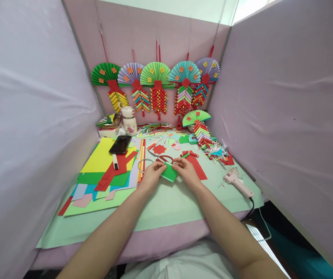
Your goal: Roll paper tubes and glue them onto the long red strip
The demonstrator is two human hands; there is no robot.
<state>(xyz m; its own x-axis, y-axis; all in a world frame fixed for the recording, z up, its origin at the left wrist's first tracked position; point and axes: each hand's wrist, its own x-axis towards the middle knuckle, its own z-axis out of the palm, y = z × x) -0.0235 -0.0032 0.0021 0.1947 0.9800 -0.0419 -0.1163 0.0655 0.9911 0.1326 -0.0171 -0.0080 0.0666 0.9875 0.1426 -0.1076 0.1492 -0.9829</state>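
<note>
A small green paper piece (169,173) lies between my hands on the pale green table sheet (166,209). My left hand (152,173) pinches its left edge with closed fingers. My right hand (185,168) pinches its right upper edge, fingers curled. Red-handled scissors (162,157) lie just beyond the paper. A red paper sheet (197,166) lies under my right hand's far side.
A stack of coloured sheets (105,170) with a black phone (120,144) and a marker (115,161) lies left. A glue gun (236,181) rests right. Paper fan decorations (157,83) hang on the back wall; a jar (129,121) and scraps (213,149) sit behind.
</note>
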